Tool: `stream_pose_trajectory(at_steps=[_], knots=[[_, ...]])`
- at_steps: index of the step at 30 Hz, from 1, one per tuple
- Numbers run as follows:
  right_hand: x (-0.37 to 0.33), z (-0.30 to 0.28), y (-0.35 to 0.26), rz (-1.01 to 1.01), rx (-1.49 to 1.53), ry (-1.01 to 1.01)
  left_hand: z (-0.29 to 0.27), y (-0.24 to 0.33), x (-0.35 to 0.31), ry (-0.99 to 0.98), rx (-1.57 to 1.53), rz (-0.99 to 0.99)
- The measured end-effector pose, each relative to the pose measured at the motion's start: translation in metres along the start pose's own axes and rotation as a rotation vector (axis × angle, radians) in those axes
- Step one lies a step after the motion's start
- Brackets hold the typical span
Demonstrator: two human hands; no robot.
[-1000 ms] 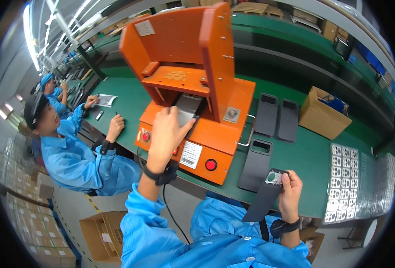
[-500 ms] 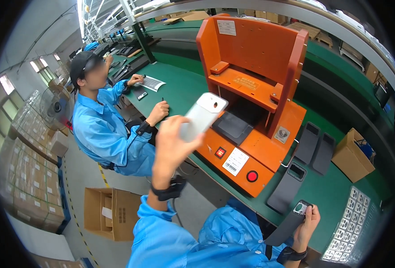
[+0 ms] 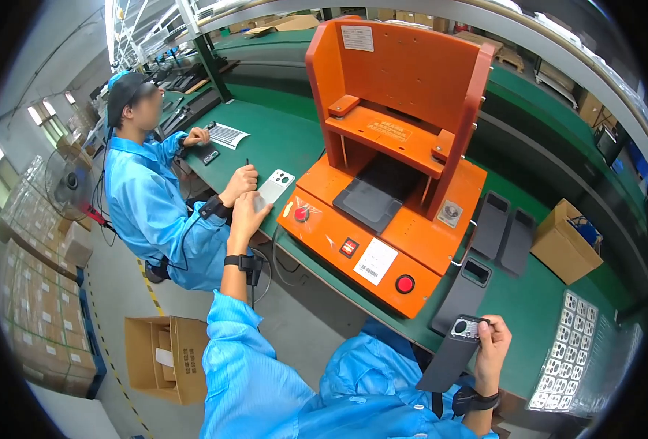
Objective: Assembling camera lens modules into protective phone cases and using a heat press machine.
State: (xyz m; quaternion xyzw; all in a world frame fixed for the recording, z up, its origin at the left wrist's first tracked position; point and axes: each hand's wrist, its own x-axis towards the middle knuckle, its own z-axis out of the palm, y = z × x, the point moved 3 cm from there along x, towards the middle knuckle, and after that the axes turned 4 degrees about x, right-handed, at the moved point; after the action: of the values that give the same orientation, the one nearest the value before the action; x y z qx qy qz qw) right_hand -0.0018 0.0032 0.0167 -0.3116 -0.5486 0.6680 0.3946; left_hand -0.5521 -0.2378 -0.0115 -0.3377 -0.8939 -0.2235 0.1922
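At the table's left edge, my left hand (image 3: 246,218) closes its fingers on the lower end of a whitish phone back cover (image 3: 275,188) with round camera holes. That cover lies low over the green table, close to the co-worker's hand (image 3: 239,184); whether it touches the table I cannot tell. In my right hand (image 3: 493,344) is a dark grey phone-shaped panel (image 3: 447,360), tilted over my lap, with a camera plate at its upper end. My right fingers grip it beside that plate. An orange press (image 3: 382,139) stands between my hands, with a black pad (image 3: 368,208) in its opening.
Dark grey phone-shaped trays (image 3: 462,298) lie right of the press. Beyond them are a cardboard box (image 3: 567,241) and a sheet of camera plates (image 3: 564,351). A co-worker in blue (image 3: 144,197) sits at left. An open carton (image 3: 164,358) stands on the floor.
My left hand has moved down and away to the left, bringing the whitish cover from in front of the press to the table beside the co-worker. My right hand still holds the dark panel.
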Motion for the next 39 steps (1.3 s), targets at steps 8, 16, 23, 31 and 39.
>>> stream_pose_trajectory(at_steps=[8, 16, 23, 31, 39], knots=[[0.024, 0.053, -0.026, 0.043, -0.097, -0.086, -0.095, 0.165, -0.05, -0.227, -0.759, -0.079], [0.041, 0.087, -0.029, 0.025, 0.163, -0.161, -0.076, 0.307, -0.163, -0.708, -1.393, -0.078], [0.04, 0.079, -0.022, 0.073, 0.156, -0.199, -0.068, 0.325, -0.183, -1.366, -1.778, -0.44], [0.02, 0.036, -0.015, 0.082, 0.066, -0.308, -0.082, 0.301, -0.152, -1.084, -1.743, -0.39], [-0.011, -0.044, 0.013, 0.062, -0.099, 0.004, -0.11, 0.291, -0.058, -0.132, -0.129, 0.219]])
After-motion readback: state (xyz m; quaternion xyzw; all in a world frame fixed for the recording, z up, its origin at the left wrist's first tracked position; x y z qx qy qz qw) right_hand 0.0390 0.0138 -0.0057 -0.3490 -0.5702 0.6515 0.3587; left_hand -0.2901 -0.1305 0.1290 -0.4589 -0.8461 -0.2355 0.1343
